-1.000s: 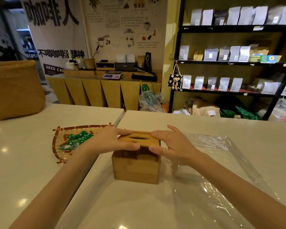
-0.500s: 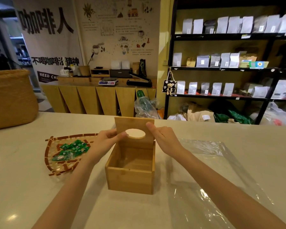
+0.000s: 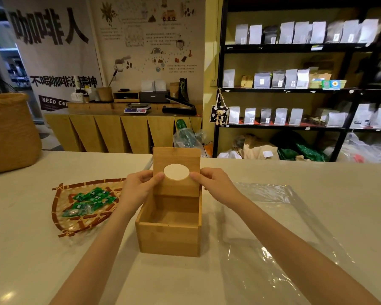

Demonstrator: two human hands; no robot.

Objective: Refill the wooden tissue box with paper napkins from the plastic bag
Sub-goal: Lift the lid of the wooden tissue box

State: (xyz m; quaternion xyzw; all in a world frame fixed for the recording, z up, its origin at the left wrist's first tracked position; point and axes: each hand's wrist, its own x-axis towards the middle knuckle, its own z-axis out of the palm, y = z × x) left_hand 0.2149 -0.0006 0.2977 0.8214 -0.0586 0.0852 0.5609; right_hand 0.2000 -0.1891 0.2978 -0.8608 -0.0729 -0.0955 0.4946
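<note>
The wooden tissue box (image 3: 168, 237) stands on the white counter in front of me, its inside bare wood with no napkins in it. Its lid (image 3: 176, 157), with an oval hole, stands upright at the back edge of the box. My left hand (image 3: 136, 190) grips the lid's left side with thumb in front. My right hand (image 3: 216, 186) pinches the lid's right side. A clear plastic bag (image 3: 273, 227) lies flat on the counter to the right of the box; no napkins show in it.
A woven tray (image 3: 62, 219) with several green wrapped sweets lies left of the box. A large woven basket (image 3: 9, 133) stands at the far left. The counter's far edge runs behind the box; shelves with pouches (image 3: 295, 78) stand beyond.
The lid was flat and shut on the box one second ago. Both hands have swung it up to upright, exposing the box's inside.
</note>
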